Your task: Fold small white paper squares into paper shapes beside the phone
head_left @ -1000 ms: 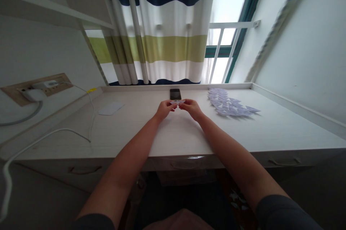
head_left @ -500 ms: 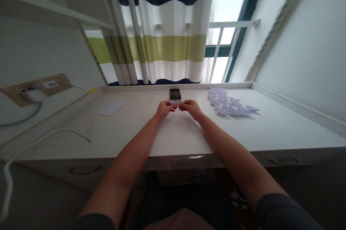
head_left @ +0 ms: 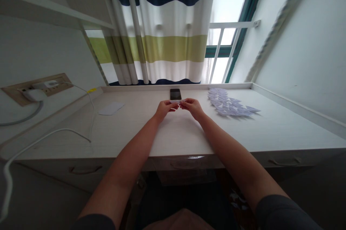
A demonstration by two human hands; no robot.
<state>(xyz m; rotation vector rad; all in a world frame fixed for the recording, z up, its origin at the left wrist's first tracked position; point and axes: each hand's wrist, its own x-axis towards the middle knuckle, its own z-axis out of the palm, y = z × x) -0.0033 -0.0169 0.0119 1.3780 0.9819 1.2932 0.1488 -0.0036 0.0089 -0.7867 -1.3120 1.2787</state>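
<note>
My left hand (head_left: 164,109) and my right hand (head_left: 191,107) meet over the middle of the white desk (head_left: 178,132), fingertips pinched together on a small folded piece of pale paper (head_left: 177,102). Only a thin sliver of the paper shows between the fingers. Both hands hover just above the desk surface, right in front of a dark phone (head_left: 175,94) lying flat.
A row of several folded pale paper shapes (head_left: 229,104) lies at the right back of the desk. A flat white sheet (head_left: 111,108) lies at the left. White cables (head_left: 54,134) run from a wall socket (head_left: 40,86) on the left. A striped curtain (head_left: 162,39) hangs behind.
The fingertips have drawn closer together on the paper, so less of it shows than a second ago. The arms have stayed in place.
</note>
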